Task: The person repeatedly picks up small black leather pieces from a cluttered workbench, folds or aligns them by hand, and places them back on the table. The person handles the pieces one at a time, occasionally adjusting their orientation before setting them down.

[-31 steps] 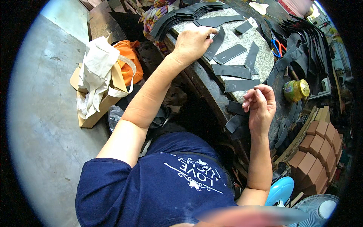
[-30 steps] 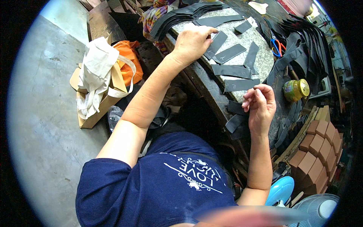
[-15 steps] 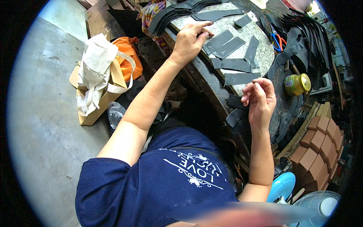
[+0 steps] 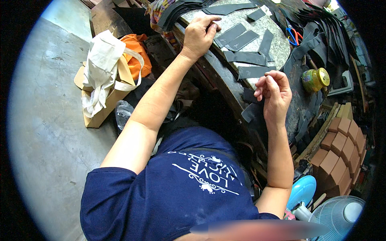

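The speckled stone table [image 4: 277,44] takes up the upper middle of the view, its rounded near edge facing the person. A heap of dark strips [image 4: 321,36] lies along its far right side, and another fan of them [image 4: 181,10] hangs over the far left corner. On the floor by the left of the table stands a brown paper bag [image 4: 98,110] with a white cloth tote [image 4: 102,68] and an orange bag [image 4: 134,50] slumped on it. Brown blocks [image 4: 341,144] are stacked below the table's right edge, with a fan [image 4: 341,215] beyond them.

Several flat dark grey strips [image 4: 245,58] lie spread on the bare stone, each long and narrow, their long axes running roughly from the near left toward the far right. The left hand [image 4: 201,34] rests near the left edge, fingers curled down with their tips on the end of the nearest strip [image 4: 229,35]; it seems to press rather than pinch it. That strip runs away from the hand toward the far right.

The right hand [image 4: 273,94] hovers over the near edge, thumb and forefinger brought together; whether anything small is held between them cannot be made out. The closest strip to it [image 4: 253,72] lies just beyond its fingertips, crosswise to the hand. A yellow-green tin [image 4: 315,79] sits to its right, and blue-and-red scissors [image 4: 292,37] lie farther back.
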`<state>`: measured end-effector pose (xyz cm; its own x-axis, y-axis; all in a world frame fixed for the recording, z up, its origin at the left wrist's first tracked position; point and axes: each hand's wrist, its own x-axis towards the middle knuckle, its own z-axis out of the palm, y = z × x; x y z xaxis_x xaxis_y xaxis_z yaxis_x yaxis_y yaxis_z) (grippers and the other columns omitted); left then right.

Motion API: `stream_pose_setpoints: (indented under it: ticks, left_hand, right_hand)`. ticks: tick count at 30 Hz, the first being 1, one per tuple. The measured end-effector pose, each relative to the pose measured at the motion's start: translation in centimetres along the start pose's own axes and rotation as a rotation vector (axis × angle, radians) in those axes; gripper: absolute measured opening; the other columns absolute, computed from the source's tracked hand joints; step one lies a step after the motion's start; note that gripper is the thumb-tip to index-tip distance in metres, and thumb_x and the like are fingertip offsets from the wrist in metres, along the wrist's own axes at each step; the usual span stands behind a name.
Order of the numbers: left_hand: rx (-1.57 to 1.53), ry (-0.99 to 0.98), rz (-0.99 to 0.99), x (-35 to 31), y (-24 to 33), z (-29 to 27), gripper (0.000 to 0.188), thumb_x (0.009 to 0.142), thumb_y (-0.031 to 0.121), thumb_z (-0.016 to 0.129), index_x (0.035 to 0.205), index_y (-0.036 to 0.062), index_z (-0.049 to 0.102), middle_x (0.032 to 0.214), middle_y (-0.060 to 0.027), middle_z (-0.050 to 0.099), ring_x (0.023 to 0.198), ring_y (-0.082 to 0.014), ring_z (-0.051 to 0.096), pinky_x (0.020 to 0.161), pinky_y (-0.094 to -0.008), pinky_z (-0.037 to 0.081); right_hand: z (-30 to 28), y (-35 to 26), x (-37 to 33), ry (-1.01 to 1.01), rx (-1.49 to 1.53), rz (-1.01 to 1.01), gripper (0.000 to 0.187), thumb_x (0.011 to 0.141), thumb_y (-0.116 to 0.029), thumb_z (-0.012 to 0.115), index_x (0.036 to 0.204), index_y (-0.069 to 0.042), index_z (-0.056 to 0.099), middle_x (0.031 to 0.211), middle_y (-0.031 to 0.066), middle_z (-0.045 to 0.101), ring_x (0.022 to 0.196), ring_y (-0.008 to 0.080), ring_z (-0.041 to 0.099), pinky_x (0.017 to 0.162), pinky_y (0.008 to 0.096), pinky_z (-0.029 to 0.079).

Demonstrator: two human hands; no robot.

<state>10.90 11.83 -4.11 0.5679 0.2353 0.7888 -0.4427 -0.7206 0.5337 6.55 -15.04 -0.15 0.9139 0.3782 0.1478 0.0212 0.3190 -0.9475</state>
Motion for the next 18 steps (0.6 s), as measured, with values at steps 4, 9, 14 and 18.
stream_pose_setpoints:
  ticks: [4, 9, 14, 18]
  left_hand:
    - [-0.011, 0.002, -0.024, -0.1, -0.2, 0.2, 0.018, 0.085, 0.007, 0.062, 0.102, 0.0083, 0.07, 0.082, -0.0049, 0.071, 0.085, -0.0242, 0.064, 0.078, -0.0349, 0.051]
    - [0.036, 0.023, 0.044, 0.0, -0.5, 0.2, 0.015, 0.085, 0.009, 0.062, 0.098, 0.0091, 0.071, 0.081, -0.0043, 0.071, 0.083, -0.0251, 0.065, 0.078, -0.035, 0.051]
    - [0.036, 0.061, 0.074, 0.1, -0.3, 0.2, 0.014, 0.086, 0.012, 0.063, 0.097, 0.0097, 0.072, 0.082, -0.005, 0.072, 0.082, -0.0247, 0.067, 0.077, -0.0341, 0.052]
    - [-0.119, -0.016, -0.178, -0.3, 0.0, 0.2, 0.015, 0.088, 0.004, 0.058, 0.097, -0.0014, 0.069, 0.079, -0.0125, 0.07, 0.072, -0.0199, 0.07, 0.067, -0.0313, 0.054]
  right_hand:
    - [0.1, 0.0, 0.0, -0.009, 0.003, -0.015, 0.01, 0.097, -0.009, 0.057, 0.104, -0.003, 0.057, 0.081, 0.0099, 0.066, 0.058, 0.0128, 0.06, 0.049, 0.021, 0.044]
    - [0.1, -0.1, -0.1, -0.001, -0.024, -0.029, 0.01, 0.097, -0.01, 0.057, 0.104, -0.003, 0.057, 0.081, 0.0097, 0.066, 0.058, 0.0127, 0.06, 0.049, 0.0215, 0.045]
    - [-0.9, -1.1, 0.7, 0.102, -0.106, -0.151, 0.011, 0.097, -0.01, 0.056, 0.104, -0.002, 0.057, 0.082, 0.0114, 0.067, 0.058, 0.0134, 0.061, 0.05, 0.0233, 0.046]
    - [-3.2, -4.2, 1.2, 0.095, -0.063, -0.273, 0.013, 0.097, -0.012, 0.055, 0.105, -0.002, 0.058, 0.082, 0.014, 0.069, 0.058, 0.0151, 0.063, 0.049, 0.0242, 0.047]
